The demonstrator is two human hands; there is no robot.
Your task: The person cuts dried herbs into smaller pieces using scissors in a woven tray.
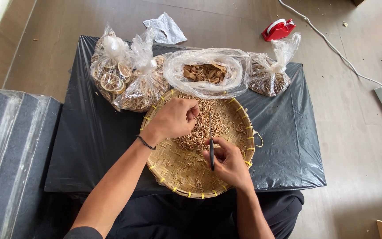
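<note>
A: Over a round woven tray (173, 175) on a black-wrapped surface (89, 146), the right hand (228, 161) is closed around a pair of scissors (211, 141), blades pointing away from the body; the left hand (175, 117) is curled tight, pinching what looks like a small dried piece just beside the blade tips

B: What could slip here?

A: The left fingertips (194, 111) sit very close to the blades, so a cut taken too near could nick them. Clipped bits could also jump the low rim onto the plastic sheet, since the heap of dried chips (200, 126) lies towards the far edge

B: And the containers?

A: An open clear bag (239, 73) behind the tray, its mouth rolled down, holds pale brown dried pieces; it touches the tray's far rim. A knotted bag of dried citrus slices (111, 79) stands at far left, another knotted bag (144, 88) of light shreds beside it, and a smaller tied bag (270, 77) of dark material at right. A red tape dispenser (278, 30) rests on the floor beyond
</note>
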